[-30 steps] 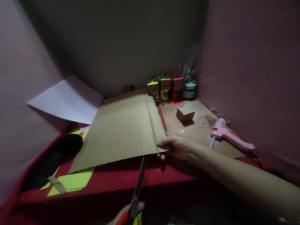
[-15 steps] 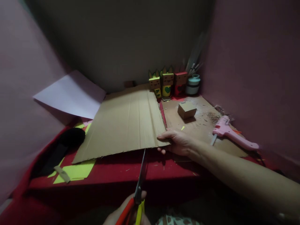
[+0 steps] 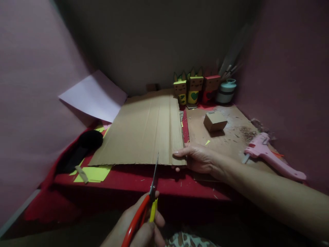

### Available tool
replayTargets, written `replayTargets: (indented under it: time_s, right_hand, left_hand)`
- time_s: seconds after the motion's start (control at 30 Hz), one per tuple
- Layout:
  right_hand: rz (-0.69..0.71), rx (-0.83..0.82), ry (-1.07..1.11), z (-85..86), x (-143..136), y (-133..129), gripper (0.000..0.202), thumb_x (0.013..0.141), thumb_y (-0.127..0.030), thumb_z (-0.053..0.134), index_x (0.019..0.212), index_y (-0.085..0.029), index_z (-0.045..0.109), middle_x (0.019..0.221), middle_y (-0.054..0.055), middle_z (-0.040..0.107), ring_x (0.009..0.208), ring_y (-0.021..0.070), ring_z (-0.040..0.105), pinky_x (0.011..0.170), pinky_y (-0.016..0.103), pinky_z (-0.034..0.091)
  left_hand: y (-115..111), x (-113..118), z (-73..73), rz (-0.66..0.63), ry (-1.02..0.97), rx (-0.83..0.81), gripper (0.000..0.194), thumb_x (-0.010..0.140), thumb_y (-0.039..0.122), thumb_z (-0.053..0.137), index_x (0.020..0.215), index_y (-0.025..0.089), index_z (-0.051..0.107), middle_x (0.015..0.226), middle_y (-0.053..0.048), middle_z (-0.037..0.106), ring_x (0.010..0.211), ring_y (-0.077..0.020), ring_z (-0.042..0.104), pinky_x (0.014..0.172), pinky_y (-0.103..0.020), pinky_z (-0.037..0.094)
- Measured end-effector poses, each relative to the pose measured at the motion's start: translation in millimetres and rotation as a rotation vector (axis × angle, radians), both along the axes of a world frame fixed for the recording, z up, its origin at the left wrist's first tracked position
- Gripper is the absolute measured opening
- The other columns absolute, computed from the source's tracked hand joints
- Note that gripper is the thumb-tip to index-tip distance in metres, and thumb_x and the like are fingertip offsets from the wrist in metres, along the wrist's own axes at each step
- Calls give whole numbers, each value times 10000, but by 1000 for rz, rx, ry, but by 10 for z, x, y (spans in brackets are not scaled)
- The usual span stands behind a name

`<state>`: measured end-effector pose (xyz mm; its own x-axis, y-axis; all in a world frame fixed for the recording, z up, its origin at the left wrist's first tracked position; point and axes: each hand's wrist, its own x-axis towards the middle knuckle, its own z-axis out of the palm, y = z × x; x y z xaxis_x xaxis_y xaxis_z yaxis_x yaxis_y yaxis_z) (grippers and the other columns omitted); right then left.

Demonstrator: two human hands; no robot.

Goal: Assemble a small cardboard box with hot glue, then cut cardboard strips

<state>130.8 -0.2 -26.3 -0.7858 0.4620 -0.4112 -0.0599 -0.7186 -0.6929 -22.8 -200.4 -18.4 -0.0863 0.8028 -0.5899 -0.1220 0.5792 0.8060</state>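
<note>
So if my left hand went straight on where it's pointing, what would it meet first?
Most likely the near edge of the cardboard. The scissors in your left hand overlap it in view, but I can't tell whether they touch.

cardboard (image 3: 144, 130): tan | scissor handles (image 3: 135, 221): red, yellow | glue gun (image 3: 273, 156): pink | cloth (image 3: 123, 181): red

Cardboard sheet (image 3: 138, 133), centre: matt, creased lengthwise, rough along its right edge. Scissors (image 3: 153, 188), near: grey metal blades, slight sheen; smooth red and yellow plastic handles. Tablecloth (image 3: 167, 183): red cloth, matt. Yellow sheets (image 3: 99, 174), near left: flat matt paper. Pale sheet (image 3: 95, 96), far left: smooth, matt, paper-like. Small box (image 3: 215, 121), right: matt cardboard. Glue gun (image 3: 268, 152), right: smooth pink plastic. Jar (image 3: 226, 92), far right: smooth, faint gloss; material uncertain.
</note>
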Motion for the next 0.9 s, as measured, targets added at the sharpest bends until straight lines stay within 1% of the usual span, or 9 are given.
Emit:
replayTargets:
  time_s: [0.07,0.13,0.2,0.27,0.4,0.57,0.73,0.83,0.9]
  right_hand:
    - [37,-19,28,-15,4,19,208,812,-215,605,974,-88,632,749,87,665,609,197,591,577,346,487]
    - [71,-28,51,-21,7,32,309,905,-329,505,1071,-92,611,790,98,680,576,194,591,578,355,493]
    - [82,-21,59,-18,7,31,359,949,-355,422,1135,-97,588,807,96,687,557,184,591,583,348,499]
    - [73,-10,37,-13,6,17,356,966,-300,367,1160,-89,579,799,93,690,547,175,595,587,332,501]
    - [74,3,5,-15,3,-15,347,953,-225,364,1170,-68,585,806,112,694,552,175,604,598,325,505]
    - [49,44,16,-60,18,-25,337,912,-229,468,1178,-63,591,865,135,704,573,181,609,579,319,491]
    - [57,45,44,-107,22,-23,357,861,-250,535,1155,-60,605,870,144,708,568,181,612,558,313,481]
    - [50,58,36,-101,17,-25,352,841,-267,562,1114,-52,618,864,152,708,567,181,612,554,311,483]
    - [47,66,36,-95,15,-25,348,837,-265,567,1103,-48,618,859,156,708,564,182,610,554,313,486]
  left_hand:
    - [0,11,-52,26,2,-23,452,759,245,626,1204,178,596,570,-31,691,468,-181,649,456,-246,488]
    - [2,24,-108,57,0,-41,474,740,241,636,1208,173,590,621,-45,706,465,-177,651,432,-233,472]
    - [4,34,-152,85,1,-47,505,711,226,657,1208,177,585,677,-53,721,482,-181,662,421,-226,464]
    - [4,41,-177,88,4,-52,506,707,216,650,1207,185,581,639,-37,711,455,-174,648,410,-220,456]
    - [5,38,-187,28,-33,-72,473,728,221,621,1198,186,587,521,-14,668,380,-166,601,362,-208,424]
    - [29,29,-197,34,-44,-104,425,766,292,594,1164,145,626,529,-51,672,393,-178,612,383,-230,451]
    - [63,61,-226,83,-100,-80,501,702,235,667,1198,192,614,613,-27,689,418,-175,633,402,-236,462]
    - [106,102,-230,136,-175,-134,349,739,322,653,1041,149,677,600,-57,676,432,-195,639,421,-262,473]
    - [150,128,-238,184,-215,-190,299,763,392,634,902,134,692,576,-75,666,430,-197,630,447,-282,485]
